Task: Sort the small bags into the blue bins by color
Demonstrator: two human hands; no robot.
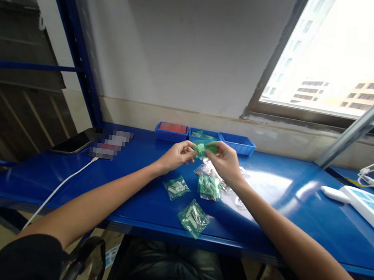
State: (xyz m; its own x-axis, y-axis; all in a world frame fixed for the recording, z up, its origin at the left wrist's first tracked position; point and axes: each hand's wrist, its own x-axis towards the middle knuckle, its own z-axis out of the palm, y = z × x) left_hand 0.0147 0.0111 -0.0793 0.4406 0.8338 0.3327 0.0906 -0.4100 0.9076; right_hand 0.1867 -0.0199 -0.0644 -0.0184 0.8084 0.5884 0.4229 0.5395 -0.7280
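Both my hands are raised over the blue table (pixel 285 205) and pinch one small green plastic bag (pixel 204 149) between them. My left hand (pixel 177 155) grips its left end, my right hand (pixel 225 160) its right end. Below the hands lie more small green bags with white parts inside: one (pixel 176 187) at the left, one (pixel 209 187) in the middle, one (pixel 193 218) near the table's front edge. Some clear bags (pixel 208 168) lie under my right wrist.
Three blue trays stand in a row at the back: one with red contents (pixel 171 132), one with green bags (pixel 203 135), one (pixel 237 143) at the right. A phone (pixel 74 142) with a white cable lies at the left. A white keyboard (pixel 372 210) and mouse (pixel 334 193) are at the right.
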